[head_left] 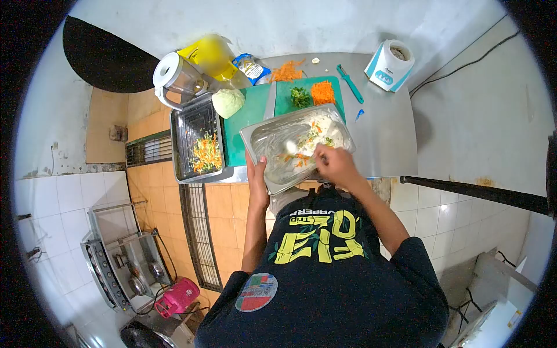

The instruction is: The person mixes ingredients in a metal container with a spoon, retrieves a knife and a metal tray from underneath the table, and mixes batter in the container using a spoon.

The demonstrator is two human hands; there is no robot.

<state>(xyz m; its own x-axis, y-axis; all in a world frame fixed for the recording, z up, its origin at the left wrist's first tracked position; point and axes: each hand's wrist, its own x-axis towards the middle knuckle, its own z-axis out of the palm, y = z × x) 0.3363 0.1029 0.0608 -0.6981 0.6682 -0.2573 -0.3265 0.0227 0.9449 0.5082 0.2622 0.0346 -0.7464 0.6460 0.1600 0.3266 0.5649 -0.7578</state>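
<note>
A rectangular steel pan (264, 148) is tilted in front of my body, with a creamy white mixture (328, 129) and bits of carrot and green in its right half. My left hand (257, 174) grips the pan's near left side, the thumb up against the rim. Over the near right part of the pan, my right hand (336, 166) is closed, fingers curled down toward the mixture; what it holds, if anything, is hidden. Beyond the pan, chopped green herbs (300, 97) and grated carrot (322, 92) lie on a green cutting board (284, 106).
At left are a metal tray (187, 120) with chopped vegetables, a cabbage (228, 103), a blender jug (184, 78), a yellow package (210, 57) and a blue packet (252, 68). Carrot peelings (287, 71), a teal-handled tool (350, 84) and a blender base (390, 65) stand toward the back and right.
</note>
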